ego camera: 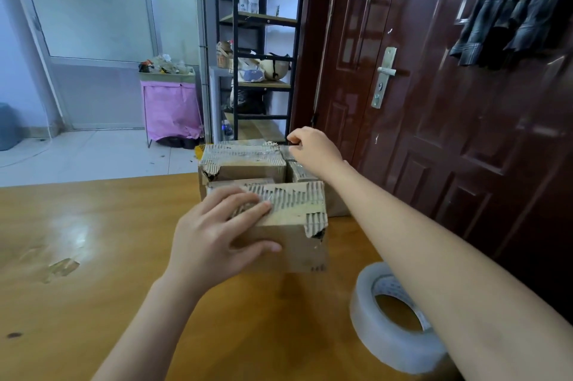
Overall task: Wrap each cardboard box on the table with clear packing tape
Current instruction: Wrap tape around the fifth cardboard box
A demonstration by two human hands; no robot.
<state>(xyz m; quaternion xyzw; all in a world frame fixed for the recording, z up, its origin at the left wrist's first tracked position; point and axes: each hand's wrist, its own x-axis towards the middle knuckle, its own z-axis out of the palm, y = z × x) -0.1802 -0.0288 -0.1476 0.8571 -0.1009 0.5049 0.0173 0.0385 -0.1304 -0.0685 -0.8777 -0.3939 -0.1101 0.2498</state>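
Left hand (214,234) lies flat, steadying the torn brown cardboard box (291,225); right hand (313,148) pinches something unclear at the rear box (242,160). Next, likely fetching the clear tape roll (390,318).

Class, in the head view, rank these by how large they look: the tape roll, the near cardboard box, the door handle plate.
1. near cardboard box
2. tape roll, though it is closer to the camera and partly hidden by the arm
3. door handle plate

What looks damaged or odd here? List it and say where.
The near cardboard box has its outer paper torn away along the top edge, baring the corrugation, and a ripped right corner. The far cardboard box shows the same stripping. A crumpled tape scrap lies on the table.
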